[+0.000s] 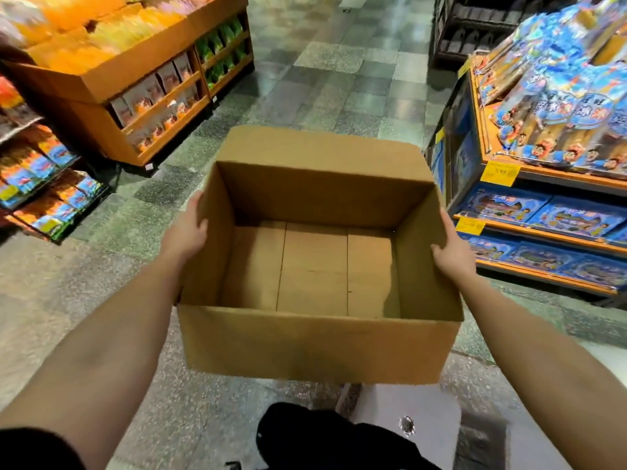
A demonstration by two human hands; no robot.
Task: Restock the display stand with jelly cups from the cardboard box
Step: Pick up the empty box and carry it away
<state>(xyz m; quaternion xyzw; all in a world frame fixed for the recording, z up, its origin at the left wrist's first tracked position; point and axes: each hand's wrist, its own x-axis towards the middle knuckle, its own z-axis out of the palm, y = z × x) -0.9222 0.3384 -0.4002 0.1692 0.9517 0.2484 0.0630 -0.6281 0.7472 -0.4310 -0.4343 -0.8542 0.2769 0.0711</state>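
A yellow price tag [501, 172] on the front edge of the display stand [556, 179] reads something ending in "99"; its first mark is blurred. A second yellow tag [470, 225] on the shelf edge below is too blurred to read, as are the large characters on the blue packets [556, 106] stacked on top.

The cardboard box [315, 344] hangs in the air above the tiled floor [322, 62], held between both outstretched bare arms, its top open and its brown bottom panels showing. The left hand [188, 228] grips the rim of the left wall, thumb lying over the edge and fingers down the outside, mostly hidden. The right hand [453, 247] grips the right wall's rim the same way, thumb hooked inside. The far flap stands up past the far edge.

The box's right corner is near the display stand. A wooden stand [101, 79] of orange bags sits well apart on the left, with an open aisle ahead between the two.
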